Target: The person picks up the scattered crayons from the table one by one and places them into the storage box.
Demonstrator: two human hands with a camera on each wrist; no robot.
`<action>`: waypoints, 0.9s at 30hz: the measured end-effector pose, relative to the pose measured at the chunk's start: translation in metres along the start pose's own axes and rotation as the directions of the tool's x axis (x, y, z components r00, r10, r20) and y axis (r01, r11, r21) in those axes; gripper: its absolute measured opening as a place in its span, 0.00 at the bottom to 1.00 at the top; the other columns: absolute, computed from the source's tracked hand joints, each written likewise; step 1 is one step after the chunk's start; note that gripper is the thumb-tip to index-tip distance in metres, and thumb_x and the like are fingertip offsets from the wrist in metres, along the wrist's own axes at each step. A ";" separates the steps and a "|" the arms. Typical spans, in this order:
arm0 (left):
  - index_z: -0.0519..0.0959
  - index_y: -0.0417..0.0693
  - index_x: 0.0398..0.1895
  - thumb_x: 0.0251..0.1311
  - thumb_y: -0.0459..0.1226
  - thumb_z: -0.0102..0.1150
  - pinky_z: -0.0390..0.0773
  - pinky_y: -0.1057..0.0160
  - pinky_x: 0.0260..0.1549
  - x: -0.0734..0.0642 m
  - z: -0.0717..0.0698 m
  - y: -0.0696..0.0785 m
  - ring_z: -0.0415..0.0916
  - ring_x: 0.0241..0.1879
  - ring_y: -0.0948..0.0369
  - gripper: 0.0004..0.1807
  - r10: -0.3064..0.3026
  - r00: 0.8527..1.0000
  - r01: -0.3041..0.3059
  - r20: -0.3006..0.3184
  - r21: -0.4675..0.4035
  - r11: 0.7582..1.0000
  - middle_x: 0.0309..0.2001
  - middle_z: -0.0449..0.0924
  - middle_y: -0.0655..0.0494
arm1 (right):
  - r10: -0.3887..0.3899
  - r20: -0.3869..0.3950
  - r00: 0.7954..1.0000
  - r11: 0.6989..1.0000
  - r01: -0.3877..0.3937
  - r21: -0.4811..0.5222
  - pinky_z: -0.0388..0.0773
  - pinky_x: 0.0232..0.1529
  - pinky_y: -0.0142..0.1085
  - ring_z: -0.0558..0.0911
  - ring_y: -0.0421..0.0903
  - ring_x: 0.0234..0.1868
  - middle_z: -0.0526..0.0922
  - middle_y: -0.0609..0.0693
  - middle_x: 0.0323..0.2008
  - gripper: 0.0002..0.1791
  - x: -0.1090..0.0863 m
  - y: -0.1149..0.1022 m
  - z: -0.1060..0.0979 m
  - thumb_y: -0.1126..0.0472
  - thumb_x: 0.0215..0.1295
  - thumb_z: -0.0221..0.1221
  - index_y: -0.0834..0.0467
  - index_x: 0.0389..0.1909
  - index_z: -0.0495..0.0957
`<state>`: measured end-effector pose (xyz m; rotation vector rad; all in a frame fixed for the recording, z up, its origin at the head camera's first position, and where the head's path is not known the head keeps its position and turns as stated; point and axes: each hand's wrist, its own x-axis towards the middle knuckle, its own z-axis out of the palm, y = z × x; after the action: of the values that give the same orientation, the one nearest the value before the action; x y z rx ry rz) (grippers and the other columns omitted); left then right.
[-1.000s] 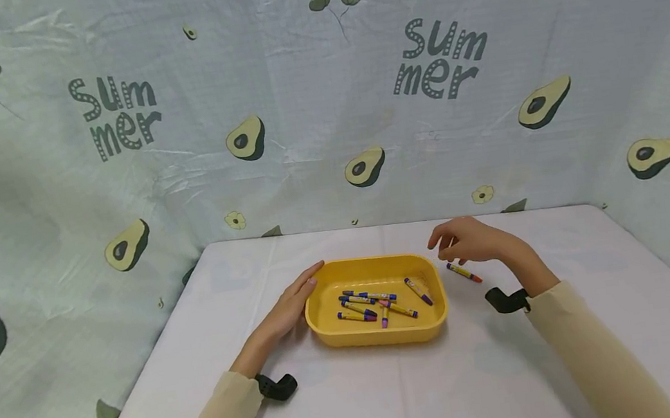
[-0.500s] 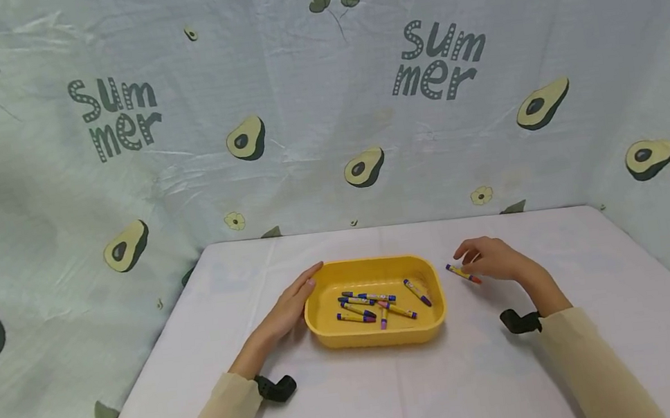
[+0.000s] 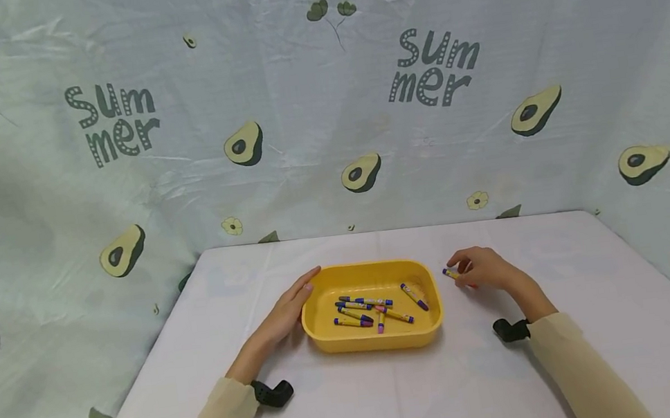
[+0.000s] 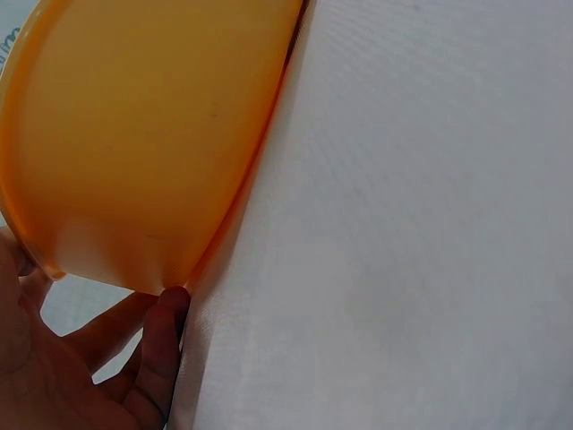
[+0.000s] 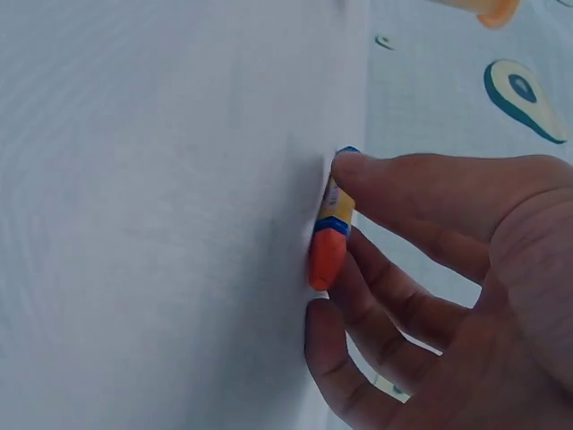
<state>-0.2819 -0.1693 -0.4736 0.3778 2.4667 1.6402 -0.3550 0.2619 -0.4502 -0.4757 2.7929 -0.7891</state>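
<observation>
In the head view my left hand (image 3: pixel 287 310) rests against the left end of a yellow plastic tray (image 3: pixel 376 341), fingers stretched along its side. The left wrist view shows my fingertips touching the outside of that tray (image 4: pixel 152 152) by its base. Several crayons (image 3: pixel 353 306) in yellow wrappers with blue bands lie loose inside. Right of the tray, my right hand (image 3: pixel 482 267) pinches an orange-red crayon (image 3: pixel 450 274) close over the table. From the right wrist, the thumb lies across the wrapper of this crayon (image 5: pixel 329 255), with curled fingers behind it.
A white cloth covers the table (image 3: pixel 359 408), whose far edge meets a hanging curtain (image 3: pixel 285 55) printed with avocados. A black wrist camera (image 3: pixel 274 393) sits on the left wrist, and another camera (image 3: pixel 509 330) on the right.
My right hand has come down from above the table onto the lone crayon and closed its fingers on it. My left hand keeps its place against the tray.
</observation>
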 end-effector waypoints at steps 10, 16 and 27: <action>0.56 0.62 0.83 0.85 0.48 0.32 0.50 0.41 0.81 0.001 0.002 -0.002 0.52 0.82 0.47 0.27 0.001 1.000 -0.001 -0.001 -0.003 1.000 0.83 0.53 0.51 | -0.006 -0.003 1.000 0.999 0.006 -0.032 0.81 0.34 0.35 0.78 0.46 0.34 0.84 0.58 0.41 0.17 0.002 0.001 0.005 0.66 0.64 0.65 0.63 0.54 0.83; 0.56 0.61 0.83 0.85 0.48 0.32 0.50 0.40 0.81 0.002 0.001 -0.002 0.52 0.82 0.47 0.27 0.004 1.000 -0.004 -0.002 -0.005 1.000 0.83 0.53 0.51 | -0.025 -0.012 1.000 0.999 0.025 -0.041 0.80 0.35 0.36 0.78 0.47 0.35 0.84 0.58 0.41 0.17 0.003 0.001 0.005 0.68 0.62 0.64 0.63 0.53 0.84; 0.56 0.62 0.83 0.85 0.48 0.32 0.51 0.41 0.81 0.002 0.001 -0.001 0.54 0.81 0.47 0.27 -0.003 1.000 0.003 -0.007 -0.009 1.000 0.83 0.53 0.51 | -0.015 0.000 1.000 0.999 0.015 -0.042 0.79 0.34 0.34 0.77 0.47 0.33 0.83 0.56 0.38 0.15 0.002 -0.003 0.000 0.68 0.62 0.64 0.62 0.51 0.84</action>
<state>-0.2834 -0.1687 -0.4749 0.3681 2.4630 1.6541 -0.3562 0.2589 -0.4489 -0.5039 2.8148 -0.7346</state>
